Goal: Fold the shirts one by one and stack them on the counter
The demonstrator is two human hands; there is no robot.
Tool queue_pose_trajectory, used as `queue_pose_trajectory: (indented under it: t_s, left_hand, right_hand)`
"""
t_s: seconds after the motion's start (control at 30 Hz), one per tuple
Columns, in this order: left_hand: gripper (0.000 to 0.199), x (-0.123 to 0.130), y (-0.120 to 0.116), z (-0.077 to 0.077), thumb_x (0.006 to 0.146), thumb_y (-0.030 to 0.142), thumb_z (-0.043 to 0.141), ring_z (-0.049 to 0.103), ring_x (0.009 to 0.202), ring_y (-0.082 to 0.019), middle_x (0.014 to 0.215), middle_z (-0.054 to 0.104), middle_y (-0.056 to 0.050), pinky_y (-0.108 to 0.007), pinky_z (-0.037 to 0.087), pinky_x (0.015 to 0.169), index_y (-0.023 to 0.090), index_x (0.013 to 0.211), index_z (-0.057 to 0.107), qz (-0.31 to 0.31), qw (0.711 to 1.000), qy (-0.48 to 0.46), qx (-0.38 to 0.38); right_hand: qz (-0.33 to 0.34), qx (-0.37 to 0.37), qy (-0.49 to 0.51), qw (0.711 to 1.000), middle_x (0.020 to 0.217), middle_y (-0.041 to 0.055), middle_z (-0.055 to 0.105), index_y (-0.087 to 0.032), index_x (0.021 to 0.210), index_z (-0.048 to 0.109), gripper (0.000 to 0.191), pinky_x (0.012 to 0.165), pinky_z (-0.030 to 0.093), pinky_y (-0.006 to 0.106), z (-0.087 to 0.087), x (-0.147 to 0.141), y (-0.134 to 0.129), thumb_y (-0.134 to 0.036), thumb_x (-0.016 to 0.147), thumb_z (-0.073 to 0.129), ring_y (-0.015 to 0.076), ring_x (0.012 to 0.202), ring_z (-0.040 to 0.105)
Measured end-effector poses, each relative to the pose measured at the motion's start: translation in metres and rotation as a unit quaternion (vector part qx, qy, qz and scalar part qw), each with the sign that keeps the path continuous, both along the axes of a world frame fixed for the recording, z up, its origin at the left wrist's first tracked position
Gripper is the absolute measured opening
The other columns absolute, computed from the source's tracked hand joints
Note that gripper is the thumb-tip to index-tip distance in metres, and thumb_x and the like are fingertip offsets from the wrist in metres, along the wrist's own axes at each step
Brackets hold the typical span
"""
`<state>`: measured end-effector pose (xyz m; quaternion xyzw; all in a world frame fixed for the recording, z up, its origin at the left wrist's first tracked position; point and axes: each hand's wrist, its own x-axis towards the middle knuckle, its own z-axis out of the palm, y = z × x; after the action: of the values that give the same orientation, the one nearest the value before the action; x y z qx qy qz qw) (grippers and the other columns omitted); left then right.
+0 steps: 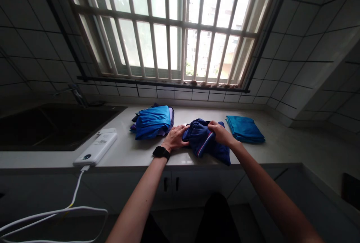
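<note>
A dark blue garment (197, 136) with a red and white stripe lies crumpled on the white countertop (182, 158). My left hand (176, 138), below a black watch, holds the garment's left edge between thumb and fingers. On its upper right part, my right hand (221, 132) is closed, pinching the cloth near the striped band. A loose pile of blue and purple clothes (153, 122) sits just left of my left hand. To the right of my right hand lies a flat, folded teal cloth (245, 128).
A white power bank (97, 147) with a white cable (75, 190) lies on the left of the counter. Beyond it are a dark sink (56, 123) and a faucet (78, 95). A barred window (168, 21) rises behind the counter.
</note>
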<state>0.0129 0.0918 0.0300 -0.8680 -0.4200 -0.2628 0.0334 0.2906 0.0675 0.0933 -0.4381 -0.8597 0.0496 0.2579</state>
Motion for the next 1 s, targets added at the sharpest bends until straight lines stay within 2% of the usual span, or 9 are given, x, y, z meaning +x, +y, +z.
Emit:
queue_pose_trajectory:
  t_s: [0.1, 0.2, 0.33, 0.5, 0.67, 0.77, 0.87, 1.0]
  left_hand:
    - [0.071, 0.000, 0.000, 0.001, 0.082, 0.046, 0.078, 0.063, 0.127, -0.033, 0.138, 0.065, -0.013, -0.046, 0.047, 0.112, 0.023, 0.146, 0.056, 0.002, 1.000, 0.014, -0.001]
    - [0.062, 0.001, 0.001, 0.000, 0.084, 0.046, 0.077, 0.064, 0.125, -0.034, 0.135, 0.066, -0.015, -0.047, 0.048, 0.111, 0.019, 0.138, 0.062, 0.002, 0.999, 0.038, -0.004]
    - [0.041, 0.003, 0.003, -0.002, 0.087, 0.038, 0.076, 0.066, 0.121, -0.032, 0.129, 0.069, -0.016, -0.045, 0.051, 0.108, 0.018, 0.122, 0.069, 0.000, 0.997, 0.083, -0.001]
    - [0.029, 0.005, 0.004, -0.004, 0.090, 0.033, 0.074, 0.067, 0.117, -0.030, 0.125, 0.069, -0.016, -0.044, 0.052, 0.106, 0.018, 0.114, 0.071, -0.001, 0.993, 0.113, 0.020]
    - [0.019, 0.003, 0.004, -0.005, 0.094, 0.030, 0.070, 0.067, 0.112, -0.027, 0.120, 0.068, -0.013, -0.040, 0.053, 0.102, 0.019, 0.110, 0.071, 0.005, 0.991, 0.127, 0.040]
    - [0.012, 0.004, 0.005, -0.005, 0.096, 0.023, 0.066, 0.067, 0.108, -0.025, 0.115, 0.068, -0.012, -0.039, 0.053, 0.098, 0.020, 0.107, 0.070, 0.008, 0.989, 0.137, 0.051]
    - [0.013, 0.005, 0.004, -0.003, 0.098, 0.017, 0.060, 0.066, 0.102, -0.025, 0.108, 0.069, -0.011, -0.038, 0.052, 0.093, 0.020, 0.105, 0.070, 0.016, 0.988, 0.138, 0.069]
    - [0.012, 0.007, 0.001, 0.000, 0.098, 0.018, 0.058, 0.065, 0.099, -0.026, 0.104, 0.069, -0.013, -0.040, 0.050, 0.090, 0.016, 0.104, 0.069, 0.037, 0.984, 0.139, 0.107]
  right_hand:
    - [0.004, -0.027, 0.014, 1.000, 0.115, 0.0083, 0.064, -0.022, 0.088, 0.061, 0.013, 0.085, 0.052, 0.030, -0.029, 0.004, -0.002, -0.011, 0.088, 0.052, 0.0190, 0.089, 0.064]
    - [-0.021, -0.027, 0.037, 0.999, 0.125, 0.0105, 0.062, -0.021, 0.101, 0.060, 0.022, 0.090, 0.053, 0.032, -0.058, 0.004, -0.003, -0.009, 0.085, 0.052, 0.0200, 0.096, 0.065]
    - [-0.031, -0.021, 0.072, 0.997, 0.127, 0.0121, 0.060, -0.021, 0.109, 0.056, 0.028, 0.092, 0.053, 0.033, -0.079, 0.003, -0.002, -0.009, 0.084, 0.051, 0.0218, 0.100, 0.066]
    - [-0.047, -0.008, 0.117, 0.992, 0.109, 0.0071, 0.060, -0.024, 0.106, 0.054, 0.020, 0.090, 0.053, 0.038, -0.083, 0.002, 0.002, -0.016, 0.088, 0.048, 0.0234, 0.092, 0.064]
    - [-0.024, 0.010, 0.141, 0.990, 0.116, 0.0099, 0.060, -0.023, 0.111, 0.057, 0.031, 0.085, 0.055, 0.037, -0.084, 0.003, 0.002, -0.014, 0.082, 0.051, 0.0236, 0.090, 0.064]
    - [-0.020, 0.047, 0.152, 0.987, 0.121, 0.0102, 0.059, -0.024, 0.115, 0.057, 0.040, 0.086, 0.057, 0.039, -0.084, 0.003, 0.001, -0.012, 0.077, 0.053, 0.0252, 0.098, 0.064]
    - [-0.072, 0.119, 0.183, 0.973, 0.129, 0.0116, 0.055, -0.026, 0.112, 0.056, 0.040, 0.092, 0.056, 0.043, -0.085, 0.005, 0.000, -0.009, 0.076, 0.053, 0.0269, 0.109, 0.062]
    - [-0.181, 0.178, 0.249, 0.935, 0.125, 0.0124, 0.050, -0.026, 0.099, 0.050, 0.023, 0.091, 0.055, 0.044, -0.087, 0.009, 0.001, -0.013, 0.080, 0.051, 0.0272, 0.109, 0.060]
